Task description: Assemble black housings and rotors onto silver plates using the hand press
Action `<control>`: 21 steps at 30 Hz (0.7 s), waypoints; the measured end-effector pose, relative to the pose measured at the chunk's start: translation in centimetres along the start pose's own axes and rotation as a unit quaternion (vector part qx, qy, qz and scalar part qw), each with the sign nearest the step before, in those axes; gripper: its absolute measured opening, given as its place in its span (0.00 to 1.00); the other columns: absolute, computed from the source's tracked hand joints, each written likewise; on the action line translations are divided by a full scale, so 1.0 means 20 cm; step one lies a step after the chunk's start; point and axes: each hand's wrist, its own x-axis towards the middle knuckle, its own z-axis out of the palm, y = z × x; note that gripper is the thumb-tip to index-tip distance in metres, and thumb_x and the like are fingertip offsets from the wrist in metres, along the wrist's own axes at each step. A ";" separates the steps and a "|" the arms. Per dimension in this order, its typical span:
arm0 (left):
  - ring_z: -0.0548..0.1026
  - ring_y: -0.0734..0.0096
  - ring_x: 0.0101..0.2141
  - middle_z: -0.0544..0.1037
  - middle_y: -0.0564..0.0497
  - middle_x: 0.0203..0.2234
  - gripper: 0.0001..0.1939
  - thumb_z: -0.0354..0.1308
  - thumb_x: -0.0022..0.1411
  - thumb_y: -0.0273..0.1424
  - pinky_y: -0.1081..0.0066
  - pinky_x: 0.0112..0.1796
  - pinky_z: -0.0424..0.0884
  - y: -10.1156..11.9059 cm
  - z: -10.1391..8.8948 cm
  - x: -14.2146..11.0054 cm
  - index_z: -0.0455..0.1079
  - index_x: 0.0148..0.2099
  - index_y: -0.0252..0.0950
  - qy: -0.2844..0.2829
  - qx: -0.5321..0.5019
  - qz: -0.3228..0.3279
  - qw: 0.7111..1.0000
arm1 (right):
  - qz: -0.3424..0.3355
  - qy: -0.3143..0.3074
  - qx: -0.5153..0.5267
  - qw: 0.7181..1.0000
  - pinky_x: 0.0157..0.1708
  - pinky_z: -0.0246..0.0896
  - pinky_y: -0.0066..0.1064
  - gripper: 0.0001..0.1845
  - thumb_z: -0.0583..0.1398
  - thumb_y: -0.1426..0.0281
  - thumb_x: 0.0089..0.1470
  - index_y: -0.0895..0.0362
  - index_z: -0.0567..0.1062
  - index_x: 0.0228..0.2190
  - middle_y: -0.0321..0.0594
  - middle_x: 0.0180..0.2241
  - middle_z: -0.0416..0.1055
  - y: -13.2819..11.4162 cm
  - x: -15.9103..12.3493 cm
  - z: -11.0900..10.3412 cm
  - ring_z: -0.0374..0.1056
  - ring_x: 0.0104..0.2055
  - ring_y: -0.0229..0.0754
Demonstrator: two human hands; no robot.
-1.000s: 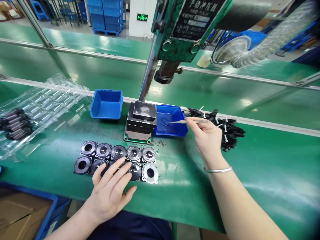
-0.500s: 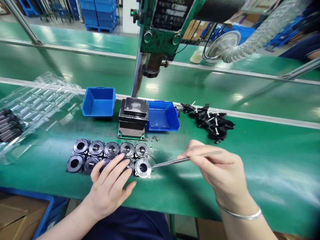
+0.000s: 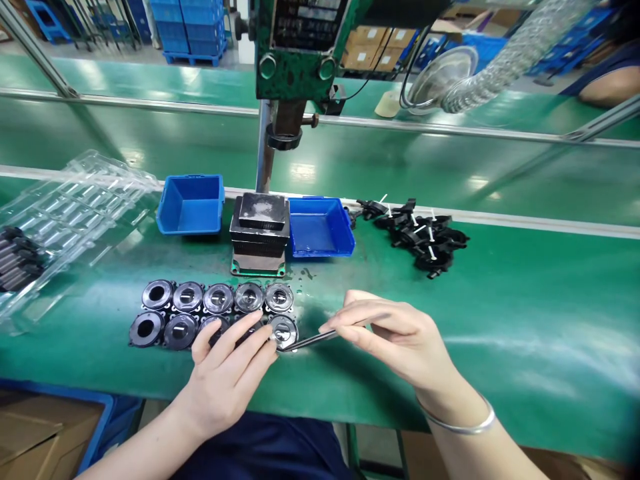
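Head view — tweezers, clamped in the right hand, slant down-left, tips at a disc.

Glossy blue plastic bins; shiny metallic tweezers.

"Where do you have your hands?"

"My left hand spreads its fingers over the near row of round black parts. With my right hand I hold slim tweezers, their tips at the near rim of the end part, on the right."

"And around them on the worktop?"

"Just beyond the two rows I see a stepped metal block, between a left blue bin and a right blue bin. A press ram shows above it. Off to my right lies a pile of black pieces with white pins; to my left, clear plastic trays."
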 end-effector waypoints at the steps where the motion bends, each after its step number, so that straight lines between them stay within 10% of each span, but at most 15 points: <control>1: 0.75 0.63 0.59 0.85 0.52 0.46 0.08 0.63 0.68 0.26 0.56 0.69 0.45 0.00 0.00 0.00 0.78 0.48 0.38 0.001 -0.003 -0.003 1.000 | 0.007 0.008 0.004 1.000 0.31 0.68 0.36 0.13 0.63 0.83 0.59 0.54 0.82 0.39 0.40 0.35 0.82 0.00 0.00 0.00 0.71 0.30 0.39; 7: 0.75 0.63 0.59 0.85 0.52 0.47 0.08 0.64 0.67 0.24 0.55 0.69 0.46 0.00 -0.01 0.01 0.78 0.48 0.38 -0.007 -0.005 0.003 1.000 | -0.015 0.089 -0.052 0.995 0.33 0.67 0.38 0.14 0.64 0.83 0.58 0.52 0.81 0.39 0.38 0.37 0.82 0.01 -0.01 0.02 0.74 0.31 0.40; 21: 0.78 0.60 0.56 0.86 0.52 0.45 0.06 0.66 0.65 0.24 0.54 0.67 0.49 0.02 -0.02 0.05 0.78 0.45 0.36 -0.015 -0.002 0.009 1.000 | -0.034 0.007 -0.153 0.988 0.33 0.69 0.35 0.18 0.63 0.81 0.59 0.51 0.80 0.47 0.41 0.39 0.83 -0.11 -0.04 -0.05 0.76 0.33 0.41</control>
